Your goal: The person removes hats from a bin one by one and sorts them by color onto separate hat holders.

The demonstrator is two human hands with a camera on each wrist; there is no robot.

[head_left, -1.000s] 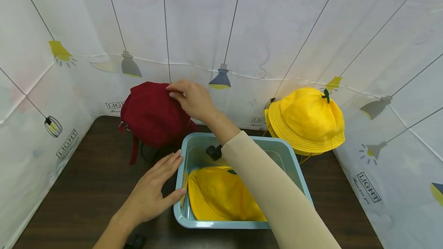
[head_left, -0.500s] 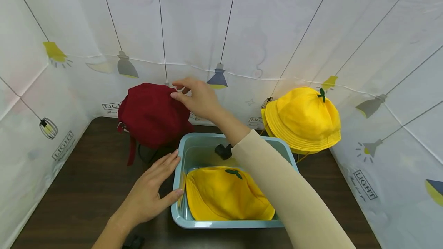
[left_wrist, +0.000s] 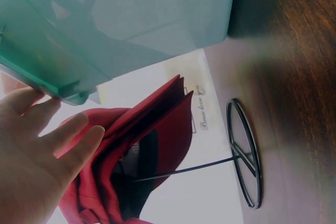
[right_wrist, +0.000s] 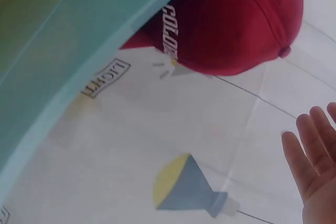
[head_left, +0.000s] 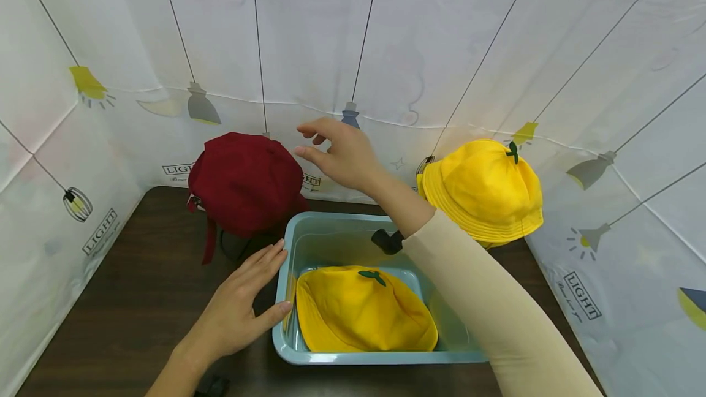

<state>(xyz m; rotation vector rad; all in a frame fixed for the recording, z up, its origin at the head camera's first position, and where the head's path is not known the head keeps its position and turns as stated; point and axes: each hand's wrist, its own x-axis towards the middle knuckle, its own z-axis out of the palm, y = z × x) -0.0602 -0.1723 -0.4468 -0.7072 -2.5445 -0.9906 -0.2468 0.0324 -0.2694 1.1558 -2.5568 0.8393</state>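
In the head view my left hand (head_left: 242, 305) rests against the left rim of a light blue plastic basin (head_left: 386, 358), its fingers straight. Inside the basin lies a yellow bucket hat (head_left: 358, 311) with a green sprout on top. My right hand (head_left: 344, 149) is in the air above the basin's back edge, fingers loosely bent, holding nothing. To its left, apart from it, a red cap (head_left: 248, 182) sits on a stand; the left wrist view shows the stand's black wire base (left_wrist: 244, 153). White lettering shows on the red cap (right_wrist: 236, 24) in the right wrist view.
A second yellow bucket hat (head_left: 485, 189) with a green sprout stands at the back right, beyond the basin. Behind everything hangs a white sheet (head_left: 309, 29) printed with lamps. The dark wooden table (head_left: 127, 299) extends to the left of the basin.
My right hand has left the red cap's top and moved right, its fingers coming apart from the cap. My left hand stays at the basin's rim.
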